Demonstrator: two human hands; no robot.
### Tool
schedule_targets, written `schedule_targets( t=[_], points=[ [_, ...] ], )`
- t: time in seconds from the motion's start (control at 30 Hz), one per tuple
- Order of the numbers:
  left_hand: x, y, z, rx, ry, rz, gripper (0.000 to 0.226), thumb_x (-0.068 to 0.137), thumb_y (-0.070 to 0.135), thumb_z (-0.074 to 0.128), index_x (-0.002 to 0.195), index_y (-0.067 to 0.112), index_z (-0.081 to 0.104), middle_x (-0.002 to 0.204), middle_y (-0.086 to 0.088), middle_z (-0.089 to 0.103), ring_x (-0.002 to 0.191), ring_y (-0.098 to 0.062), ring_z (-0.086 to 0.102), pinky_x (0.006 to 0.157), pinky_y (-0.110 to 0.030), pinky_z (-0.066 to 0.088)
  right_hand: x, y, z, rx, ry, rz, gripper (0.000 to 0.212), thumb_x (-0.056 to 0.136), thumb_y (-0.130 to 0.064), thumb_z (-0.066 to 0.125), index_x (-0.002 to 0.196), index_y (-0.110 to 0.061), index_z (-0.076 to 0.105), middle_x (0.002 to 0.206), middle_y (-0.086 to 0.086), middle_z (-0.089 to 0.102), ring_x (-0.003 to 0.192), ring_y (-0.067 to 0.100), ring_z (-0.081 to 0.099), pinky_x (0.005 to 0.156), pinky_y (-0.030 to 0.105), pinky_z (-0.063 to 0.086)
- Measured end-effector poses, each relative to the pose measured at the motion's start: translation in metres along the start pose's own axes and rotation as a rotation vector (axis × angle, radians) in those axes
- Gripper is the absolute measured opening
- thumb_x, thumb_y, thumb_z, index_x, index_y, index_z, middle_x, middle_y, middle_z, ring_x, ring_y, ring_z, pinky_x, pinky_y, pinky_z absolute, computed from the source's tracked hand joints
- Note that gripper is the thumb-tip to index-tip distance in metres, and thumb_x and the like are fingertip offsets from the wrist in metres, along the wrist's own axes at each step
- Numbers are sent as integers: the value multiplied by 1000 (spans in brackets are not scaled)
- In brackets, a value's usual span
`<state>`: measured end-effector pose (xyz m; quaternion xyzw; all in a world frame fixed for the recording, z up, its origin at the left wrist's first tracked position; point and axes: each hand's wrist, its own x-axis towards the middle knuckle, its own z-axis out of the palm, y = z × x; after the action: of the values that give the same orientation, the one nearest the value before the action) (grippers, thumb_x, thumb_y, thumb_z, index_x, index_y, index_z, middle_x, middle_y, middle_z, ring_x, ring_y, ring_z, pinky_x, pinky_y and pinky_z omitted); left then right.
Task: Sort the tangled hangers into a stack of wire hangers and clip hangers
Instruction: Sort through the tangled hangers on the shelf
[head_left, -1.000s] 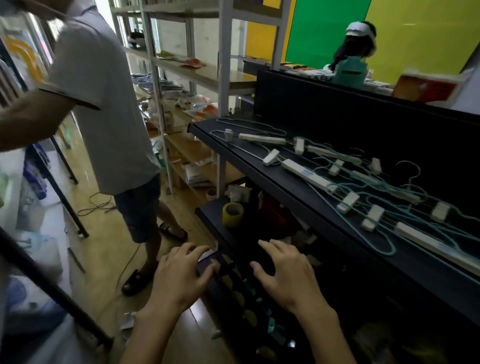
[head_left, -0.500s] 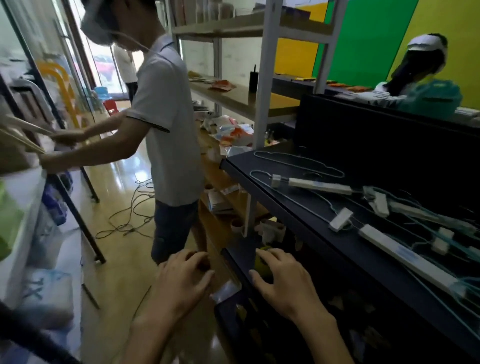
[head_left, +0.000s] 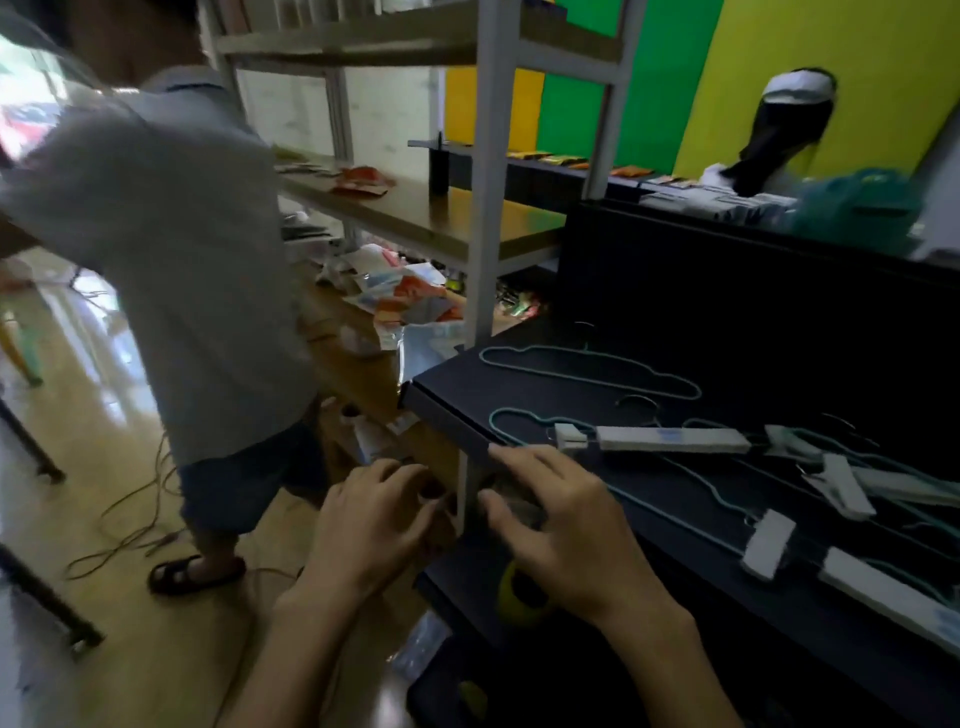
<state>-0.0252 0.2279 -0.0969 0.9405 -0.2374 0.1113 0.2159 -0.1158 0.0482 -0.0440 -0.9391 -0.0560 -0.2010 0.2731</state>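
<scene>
my left hand (head_left: 369, 525) and right hand (head_left: 566, 525) empty, fingers loose | tangled teal wire and white clip hangers (head_left: 675, 441) lie right, long axes running away rightward | right hand nearer

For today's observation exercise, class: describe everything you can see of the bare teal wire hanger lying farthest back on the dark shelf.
The thin teal wire hanger looks like coated metal wire bent into a long, narrow closed outline with wavy notches along its length. It carries no clips or white bar. It lies flat on the dark shelf top, near the shelf's far left corner, apart from the tangled pile of clip hangers nearer the camera. Its hook is too dim to make out. Neither hand touches it.
</scene>
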Motion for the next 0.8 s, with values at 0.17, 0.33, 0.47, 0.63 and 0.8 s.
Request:
schedule_targets(
  t=[0.17,0.33,0.47,0.63,0.8],
  points=[
    [65,-11,-2,-42,-8,182,42,87,48,54,126,33,52,125,5,54,114,-18,48,88,-36,44,22,-9,-10,-91,204,108,48,87,-45,53,130,-23,53,117,-8,56,104,9,53,86,29,49],
    [116,-8,-4,-73,-50,372,48,86,53,51,129,30,51,126,4,54,115,-19,49,91,-38,44,25,-7,-21,-222,282,286,45,90,-41,57,132,-26,50,122,-10,54,109,7,50,91,30,47],
    [143,9,2,-135,-126,463,47,86,48,55,129,28,52,128,2,53,116,-23,48,93,-42,43,16,3,-37,-322,299,426,46,91,-42,54,134,-27,49,125,-9,52,114,9,48,96,29,43],
    [164,35,13,-166,-175,515,48,88,47,54,132,28,49,134,3,48,122,-22,43,97,-40,37,11,23,-56,-410,270,540,46,91,-40,54,136,-29,46,128,-9,51,117,9,46,97,27,42],
    [187,49,27,-160,-186,536,46,88,49,53,129,30,50,131,4,50,119,-22,46,95,-39,40,17,56,-72,-490,144,566,45,91,-40,53,134,-29,47,127,-9,50,116,12,46,95,27,40]
  ],
)
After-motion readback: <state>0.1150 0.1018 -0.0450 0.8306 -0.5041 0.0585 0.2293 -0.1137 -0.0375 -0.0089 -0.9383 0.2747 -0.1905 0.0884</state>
